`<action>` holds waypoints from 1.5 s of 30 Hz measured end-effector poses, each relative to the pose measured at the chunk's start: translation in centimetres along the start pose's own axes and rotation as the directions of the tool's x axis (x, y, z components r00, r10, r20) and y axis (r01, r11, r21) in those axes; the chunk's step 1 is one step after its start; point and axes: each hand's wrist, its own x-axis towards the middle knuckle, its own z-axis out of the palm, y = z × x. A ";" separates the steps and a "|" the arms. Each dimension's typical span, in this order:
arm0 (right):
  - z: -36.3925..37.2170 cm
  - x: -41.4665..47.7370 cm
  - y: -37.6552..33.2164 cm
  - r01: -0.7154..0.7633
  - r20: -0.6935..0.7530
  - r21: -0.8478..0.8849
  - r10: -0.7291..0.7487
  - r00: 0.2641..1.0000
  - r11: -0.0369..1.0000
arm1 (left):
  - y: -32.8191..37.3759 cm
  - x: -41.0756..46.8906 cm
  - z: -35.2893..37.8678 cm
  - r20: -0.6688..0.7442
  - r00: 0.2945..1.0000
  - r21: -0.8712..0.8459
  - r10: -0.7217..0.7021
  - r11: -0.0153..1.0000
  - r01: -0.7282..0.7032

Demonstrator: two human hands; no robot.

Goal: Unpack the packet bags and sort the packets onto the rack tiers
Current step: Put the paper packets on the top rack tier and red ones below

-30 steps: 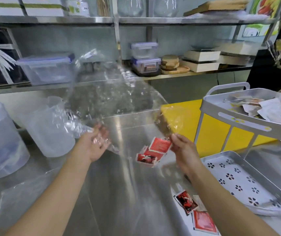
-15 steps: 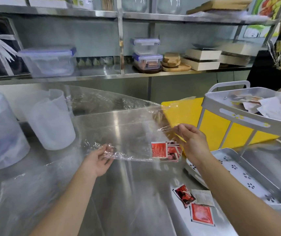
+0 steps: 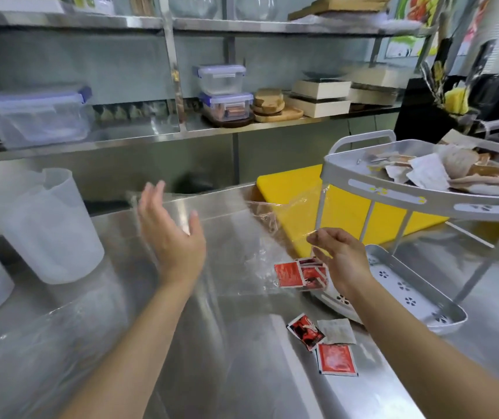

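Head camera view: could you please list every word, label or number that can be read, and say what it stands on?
No text can be read in this view.
Red packets in the clear bag: printing too blurred to read.
Loose red packets on the counter: printing too blurred to read.
White packet: faint print, too small.
Poster at upper right: blurred.

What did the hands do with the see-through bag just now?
The left hand let go of the clear bag and lifted, open. The right hand still pinches the bag's edge, red packets inside. The three loose packets on the counter stayed put.
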 end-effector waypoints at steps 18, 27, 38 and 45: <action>-13.3 -1.6 -3.2 0.182 -0.304 -0.132 -0.215 0.928 0.974 | 15.4 -6.8 14.9 0.875 0.455 -0.003 0.168 0.939 -0.343; -16.8 -0.9 -2.3 0.240 -0.595 0.088 -0.143 0.791 0.967 | 12.5 -15.7 15.5 0.209 0.303 -0.414 0.930 0.365 -0.834; -16.3 -1.2 -3.1 0.160 -0.422 0.005 -0.143 0.896 0.987 | 10.1 -18.9 18.5 0.990 -0.094 -0.124 0.108 0.975 -0.187; -16.5 -1.1 -2.9 0.064 -0.331 -0.179 -0.122 0.936 0.982 | 12.8 -18.7 19.1 0.970 -0.244 0.042 -0.025 0.997 0.065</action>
